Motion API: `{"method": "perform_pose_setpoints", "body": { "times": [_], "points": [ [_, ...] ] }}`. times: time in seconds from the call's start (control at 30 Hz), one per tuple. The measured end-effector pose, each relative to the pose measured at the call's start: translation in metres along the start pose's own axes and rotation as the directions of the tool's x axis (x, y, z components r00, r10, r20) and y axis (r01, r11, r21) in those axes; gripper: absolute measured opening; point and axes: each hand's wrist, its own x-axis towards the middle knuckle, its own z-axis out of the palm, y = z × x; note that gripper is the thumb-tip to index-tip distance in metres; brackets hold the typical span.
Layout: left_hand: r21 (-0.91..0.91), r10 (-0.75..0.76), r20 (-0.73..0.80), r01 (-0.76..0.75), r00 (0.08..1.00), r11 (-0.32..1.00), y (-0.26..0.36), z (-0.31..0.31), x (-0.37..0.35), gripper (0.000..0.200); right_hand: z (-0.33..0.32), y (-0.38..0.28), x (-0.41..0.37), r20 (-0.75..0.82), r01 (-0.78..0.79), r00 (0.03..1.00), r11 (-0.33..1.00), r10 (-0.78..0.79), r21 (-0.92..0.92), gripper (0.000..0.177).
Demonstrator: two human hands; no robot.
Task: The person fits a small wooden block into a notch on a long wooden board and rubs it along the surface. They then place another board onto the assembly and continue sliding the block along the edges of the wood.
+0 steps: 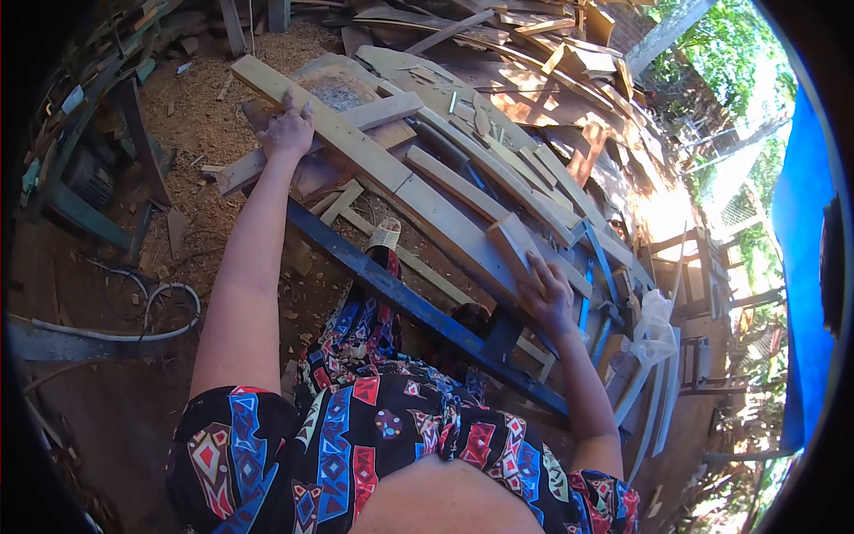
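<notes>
Take the long, pale, flat wooden plank [356, 147] as the landmark: its long axis runs obliquely from your far left to your near right. Your left hand [286, 135] rests on its far end, fingers loosely spread. The short, pale, rectangular wooden block [509, 242] lies at the plank's near-right portion, long axis more nearly fore-and-aft. Your right hand [550, 298] is nearer; its fingers, slightly parted, touch the block's right side. Grip closure: cannot be determined.

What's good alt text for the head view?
Bare left hand lies on a long plank near its far end, right hand on a short wooden block. Wood scraps and shavings lie beyond; patterned clothing shows below.
</notes>
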Motion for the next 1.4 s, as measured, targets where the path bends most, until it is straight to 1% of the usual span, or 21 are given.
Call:
{"method": "perform_pose_setpoints", "body": {
  "times": [0.07,0.13,0.2,0.27,0.37,0.47,0.6,0.67,0.7,0.77,0.87,0.97,1.07,1.3,1.4],
  "points": [
    [-0.008,-0.007,0.012,0.007,1.000,1.000,-0.001,0.000,0.000,0.064,0.010,-0.013,0.022,-0.001,0.028,1.000,1.000,-0.028,0.007,0.056],
    [-0.001,-0.007,0.010,0.007,1.000,1.000,-0.001,-0.001,0.000,0.064,0.022,-0.038,0.051,-0.002,0.115,0.993,0.993,-0.115,0.025,0.056],
    [0.005,-0.007,0.007,0.007,1.000,1.000,-0.001,-0.001,0.000,0.064,0.037,-0.063,0.082,0.017,0.200,0.980,0.979,-0.200,-0.028,0.053],
    [0.001,-0.004,0.003,0.004,1.000,1.000,-0.002,0.000,0.000,0.064,0.055,-0.091,0.110,-0.011,0.245,0.970,0.969,-0.245,0.030,0.052],
    [-0.011,0.008,-0.009,-0.008,1.000,1.000,-0.003,0.002,0.001,0.064,0.074,-0.124,0.135,-0.037,0.281,0.959,0.959,-0.280,0.032,0.051],
    [-0.015,0.013,-0.008,-0.013,1.000,1.000,-0.002,-0.001,-0.003,0.064,0.077,-0.127,0.136,-0.050,0.310,0.950,0.951,-0.310,-0.003,0.052],
    [-0.008,0.004,-0.004,-0.004,1.000,1.000,-0.001,-0.004,-0.004,0.065,0.061,-0.115,0.112,0.012,0.295,0.956,0.956,-0.295,0.000,0.052],
    [-0.027,0.015,0.012,-0.015,1.000,1.000,0.000,-0.008,-0.007,0.065,0.052,-0.105,0.091,0.059,0.228,0.972,0.973,-0.227,-0.020,0.051],
    [-0.029,0.015,0.013,-0.014,1.000,0.999,-0.001,-0.007,-0.007,0.065,0.048,-0.097,0.080,0.060,0.229,0.972,0.973,-0.227,-0.022,0.051],
    [-0.042,0.022,0.003,-0.022,1.000,0.999,-0.001,-0.005,-0.006,0.065,0.042,-0.079,0.060,-0.026,0.226,0.974,0.974,-0.227,-0.009,0.052],
    [-0.041,0.021,0.006,-0.021,1.000,0.999,-0.001,-0.005,-0.005,0.065,0.033,-0.061,0.037,-0.070,0.236,0.968,0.970,-0.240,-0.060,0.054],
    [-0.038,0.013,-0.001,-0.013,1.000,0.999,-0.001,-0.004,-0.005,0.065,0.033,-0.061,0.038,-0.039,0.197,0.979,0.979,-0.199,-0.048,0.053],
    [-0.035,0.009,0.008,-0.009,1.000,0.999,0.000,-0.006,-0.006,0.064,0.039,-0.072,0.051,-0.030,0.200,0.979,0.979,-0.201,-0.033,0.053],
    [-0.022,0.011,-0.025,-0.012,1.000,1.000,-0.002,-0.002,-0.004,0.064,0.072,-0.131,0.117,-0.051,0.284,0.957,0.959,-0.285,-0.015,0.051],
    [-0.039,0.029,-0.041,-0.031,0.999,0.999,-0.002,-0.001,-0.005,0.064,0.077,-0.137,0.125,-0.077,0.288,0.955,0.958,-0.288,-0.014,0.050]
  ]
}}
